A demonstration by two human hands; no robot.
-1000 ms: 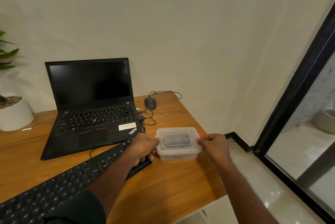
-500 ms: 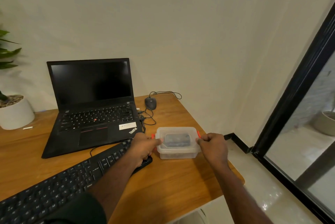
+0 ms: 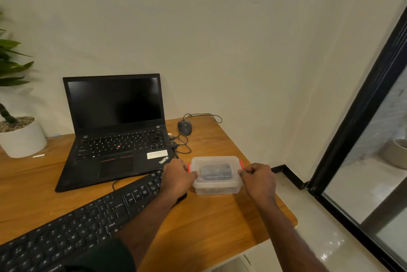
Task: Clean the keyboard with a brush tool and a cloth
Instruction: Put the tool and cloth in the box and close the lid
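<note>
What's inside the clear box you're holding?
Through the lid of the clear box a dark object shows, blurred; I can't tell what it is. Left hand and right hand grip its ends.

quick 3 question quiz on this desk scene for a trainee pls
1. True or false: the lid is already off the box.
2. Which hands grip the box? A) left only B) right only C) both
3. Fill in: the mouse lies to the right of the ______.

Key:
1. False. The lid still sits on the box.
2. C. The left hand and right hand grip its two ends at the red clips.
3. laptop. The keyboard lies nearer the person, in front of it.
</note>
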